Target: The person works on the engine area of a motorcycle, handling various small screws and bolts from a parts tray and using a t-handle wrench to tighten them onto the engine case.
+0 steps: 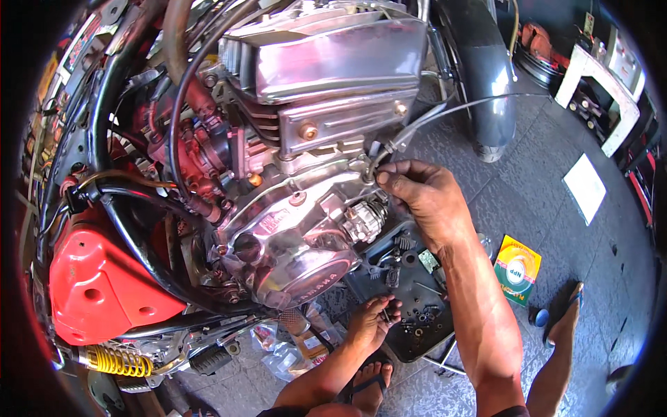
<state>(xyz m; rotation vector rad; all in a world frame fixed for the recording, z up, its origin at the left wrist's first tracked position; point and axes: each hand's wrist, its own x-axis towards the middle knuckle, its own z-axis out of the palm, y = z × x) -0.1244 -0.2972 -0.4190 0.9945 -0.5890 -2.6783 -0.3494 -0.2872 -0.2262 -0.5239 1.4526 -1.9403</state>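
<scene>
A motorcycle engine with a shiny metal crankcase cover fills the middle of the view. At the cover's upper right edge, my right hand is closed in a pinch at the lower end of a control cable, beside its fitting. That cable bends up and off to the right. Just below the pinch, a ribbed metal housing sticks out of the cover. My left hand is lower down, beside a black parts tray. Its fingers are curled around a small metal piece, too small to identify.
The tray holds several bolts, washers and a gear. Plastic bags lie under the engine. A red side panel and yellow spring are at left. A yellow-green packet, blue cap and white sheet lie on the floor.
</scene>
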